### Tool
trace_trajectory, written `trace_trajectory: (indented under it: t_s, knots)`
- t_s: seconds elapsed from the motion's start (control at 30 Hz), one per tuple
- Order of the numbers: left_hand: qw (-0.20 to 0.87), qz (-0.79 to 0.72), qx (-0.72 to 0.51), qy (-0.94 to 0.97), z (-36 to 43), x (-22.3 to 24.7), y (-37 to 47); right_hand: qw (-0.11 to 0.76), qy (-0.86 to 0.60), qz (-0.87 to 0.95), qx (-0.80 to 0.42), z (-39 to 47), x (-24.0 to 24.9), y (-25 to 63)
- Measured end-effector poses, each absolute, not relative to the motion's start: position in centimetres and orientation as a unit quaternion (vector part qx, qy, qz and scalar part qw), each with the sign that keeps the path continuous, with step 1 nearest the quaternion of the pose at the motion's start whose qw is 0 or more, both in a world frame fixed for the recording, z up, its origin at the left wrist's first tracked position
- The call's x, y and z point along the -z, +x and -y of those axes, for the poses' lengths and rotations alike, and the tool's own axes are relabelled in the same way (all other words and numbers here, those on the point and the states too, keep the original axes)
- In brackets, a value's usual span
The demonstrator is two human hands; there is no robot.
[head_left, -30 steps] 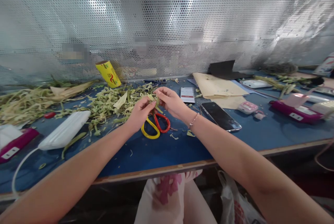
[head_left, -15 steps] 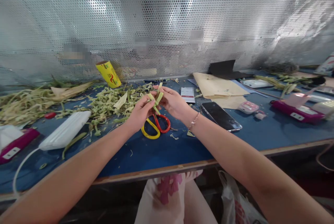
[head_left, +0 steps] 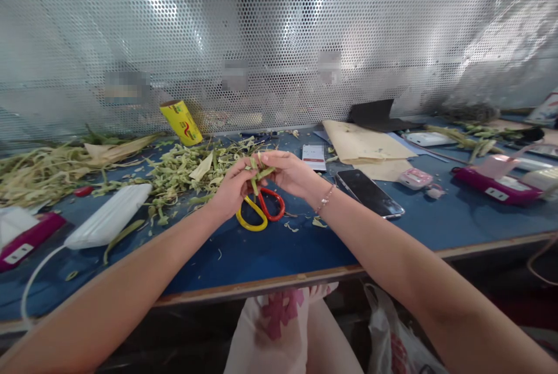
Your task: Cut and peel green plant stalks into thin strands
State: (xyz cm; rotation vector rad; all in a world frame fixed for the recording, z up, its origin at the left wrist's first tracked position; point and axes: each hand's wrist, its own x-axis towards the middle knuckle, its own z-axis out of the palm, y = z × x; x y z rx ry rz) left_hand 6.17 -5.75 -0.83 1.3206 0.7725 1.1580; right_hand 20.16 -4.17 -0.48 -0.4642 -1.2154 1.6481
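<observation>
Green leaf strips (head_left: pixel 260 174), flat and narrow, cross one another between my two hands above the table. My left hand (head_left: pixel 233 187) pinches them from the left, thumb on top. From the right, my right hand (head_left: pixel 291 173) has its fingers curled round the other side of the strips; its fingertips are partly hidden. Just below lie scissors with one yellow handle and one red handle (head_left: pixel 274 206), their blades hidden by the hands. Behind my left hand spreads a heap of small knotted green leaf pieces (head_left: pixel 181 173).
Long dry leaf strips (head_left: pixel 43 171) and a white power bank-like block (head_left: pixel 108 217) lie left. A yellow tube (head_left: pixel 181 123) leans near the perforated metal screen (head_left: pixel 279 31). On the right are a phone (head_left: pixel 369 193), brown paper (head_left: pixel 360 142) and a magenta box (head_left: pixel 497 185).
The crossed strips have turned and sit lower between my fingers. My right fingers have closed further over them. The scissors and other table items stay put.
</observation>
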Motion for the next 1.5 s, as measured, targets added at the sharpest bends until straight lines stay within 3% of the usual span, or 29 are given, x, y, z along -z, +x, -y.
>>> trace_trajectory:
  t_s: [0.43, 1.27, 1.5]
  knots:
    - [0.515, -0.348, -0.516, 0.589, 5.1, 1.7, 5.8, 0.501, -0.241, 0.607, -0.568, 4.1, 0.7, 20.0]
    - [0.588, -0.298, -0.533, 0.531, 5.4, 1.2, 6.2, 0.536, -0.274, 0.595, -0.532, 3.5, 0.8, 19.9]
    - [0.462, -0.338, -0.573, 0.587, 3.9, 2.1, 5.5, 0.587, -0.302, 0.585, -0.47, 3.3, 1.1, 19.8]
